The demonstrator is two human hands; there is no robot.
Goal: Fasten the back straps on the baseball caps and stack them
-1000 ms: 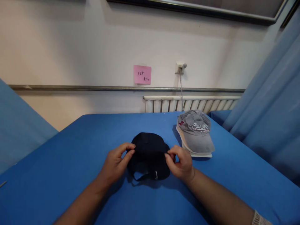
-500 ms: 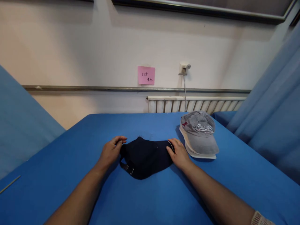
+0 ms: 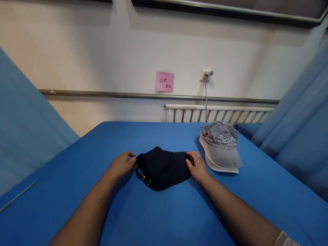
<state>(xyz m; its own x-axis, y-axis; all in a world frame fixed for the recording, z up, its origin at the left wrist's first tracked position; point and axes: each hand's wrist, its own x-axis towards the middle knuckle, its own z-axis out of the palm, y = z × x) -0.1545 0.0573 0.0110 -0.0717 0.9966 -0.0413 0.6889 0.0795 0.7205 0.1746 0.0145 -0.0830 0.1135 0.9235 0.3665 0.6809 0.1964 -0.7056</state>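
The dark cap (image 3: 164, 167) lies flattened on the blue table (image 3: 153, 212), just left of the grey cap (image 3: 221, 147). The left hand (image 3: 120, 165) pinches its strap end; the right hand (image 3: 197, 167) presses its other edge. Folding looks mostly done, not yet stacked on the grey cap.

One dark cap (image 3: 164, 167) lies folded flat on the table (image 3: 143, 212). A stack of two caps (image 3: 220, 147): one grey, one white beneath. Two hands: left hand (image 3: 120, 165), right hand (image 3: 198, 167). One pink note (image 3: 164, 81). One radiator (image 3: 217, 114). One thin stick (image 3: 16, 197).
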